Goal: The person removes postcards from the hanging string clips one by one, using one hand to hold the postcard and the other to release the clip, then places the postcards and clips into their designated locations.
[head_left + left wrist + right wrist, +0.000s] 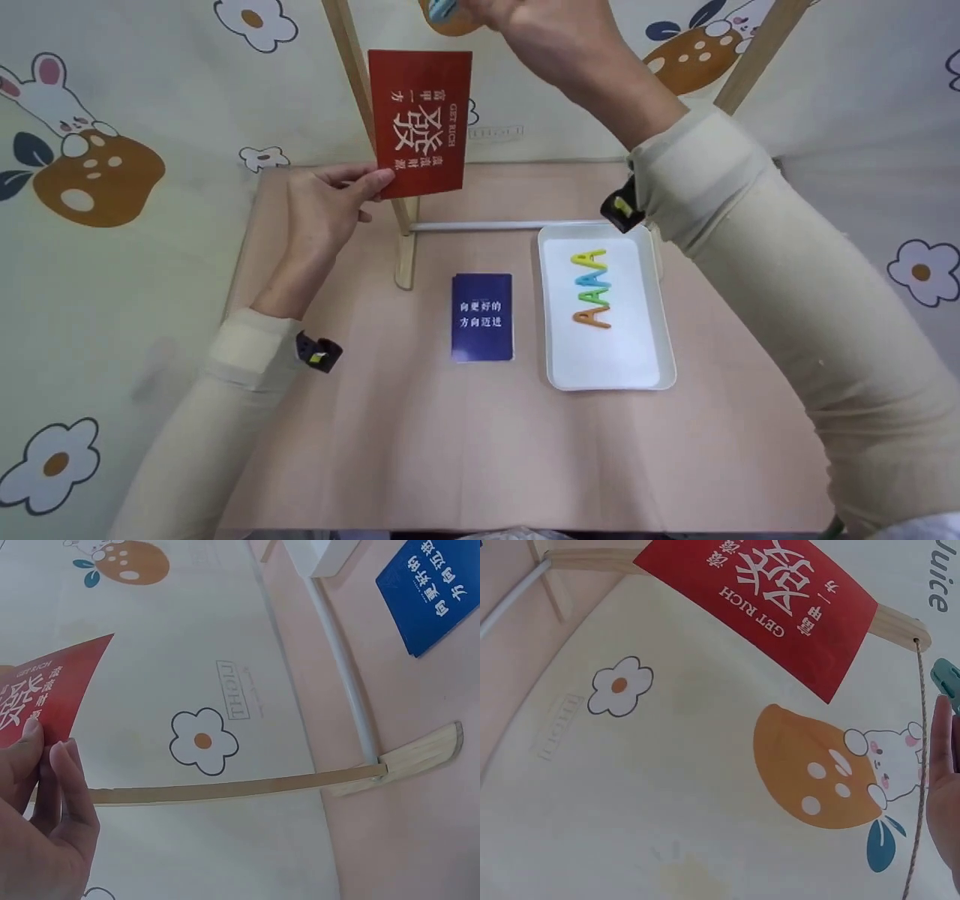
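Note:
My left hand [322, 210] pinches a red card [420, 124] by its lower left corner, thumb in front, and holds it up before the wooden frame. White characters and "GET RICH" are printed on the card, which also shows in the left wrist view [56, 690] and the right wrist view [772, 607]. At the top of the head view, my right hand [566, 49] holds a blue-green plastic clothespin [442, 9]. Most of its fingers are cut off there. In the right wrist view the clothespin [946, 679] is at the fingertips, near a twine line [921, 735].
A wooden stand [352, 67] with a white crossbar [487, 226] rises at the table's back. A stack of blue cards [482, 319] lies mid-table. To its right, a white tray [611, 367] holds several coloured clothespins [592, 296] in a column. Patterned fabric hangs behind.

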Tool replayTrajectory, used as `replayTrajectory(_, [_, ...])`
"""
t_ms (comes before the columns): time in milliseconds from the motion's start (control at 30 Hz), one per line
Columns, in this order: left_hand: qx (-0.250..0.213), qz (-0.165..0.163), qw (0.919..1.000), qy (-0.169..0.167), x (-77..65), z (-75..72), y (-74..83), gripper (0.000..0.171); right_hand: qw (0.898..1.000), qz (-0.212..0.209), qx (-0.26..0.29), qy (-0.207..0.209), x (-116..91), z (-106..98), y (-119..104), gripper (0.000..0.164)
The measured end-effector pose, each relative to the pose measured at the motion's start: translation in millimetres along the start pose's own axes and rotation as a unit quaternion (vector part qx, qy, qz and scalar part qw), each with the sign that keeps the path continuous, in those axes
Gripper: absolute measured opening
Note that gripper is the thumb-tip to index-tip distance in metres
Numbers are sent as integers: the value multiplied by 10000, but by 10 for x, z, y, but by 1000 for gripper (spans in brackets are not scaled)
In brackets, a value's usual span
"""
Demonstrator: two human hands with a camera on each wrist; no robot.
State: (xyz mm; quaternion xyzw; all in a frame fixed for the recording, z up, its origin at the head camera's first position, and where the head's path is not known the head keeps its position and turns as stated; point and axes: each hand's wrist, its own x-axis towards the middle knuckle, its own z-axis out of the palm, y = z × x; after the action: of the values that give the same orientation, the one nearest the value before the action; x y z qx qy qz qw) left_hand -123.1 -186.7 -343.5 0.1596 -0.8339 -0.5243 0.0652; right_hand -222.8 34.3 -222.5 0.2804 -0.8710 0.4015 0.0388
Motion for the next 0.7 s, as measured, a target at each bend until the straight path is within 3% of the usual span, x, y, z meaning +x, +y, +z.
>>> replayTrajectory(100, [-6, -85, 9999, -69, -17, 29, -59, 38, 9973, -101, 729, 78, -161, 1, 30, 48])
replayTrajectory(233, [-94, -388, 9991, -122, -40, 63, -170, 41, 9845, -172, 1734, 204, -350, 24, 56, 48])
replayTrajectory(500, [-22, -612, 9972, -432, -123, 185, -424, 39, 9680, -488, 2411, 507, -543, 107, 275, 41])
replayTrajectory(700, [167, -645, 9950, -744, -193, 324, -610, 36, 9673, -77, 2505, 391, -711, 131, 329, 40])
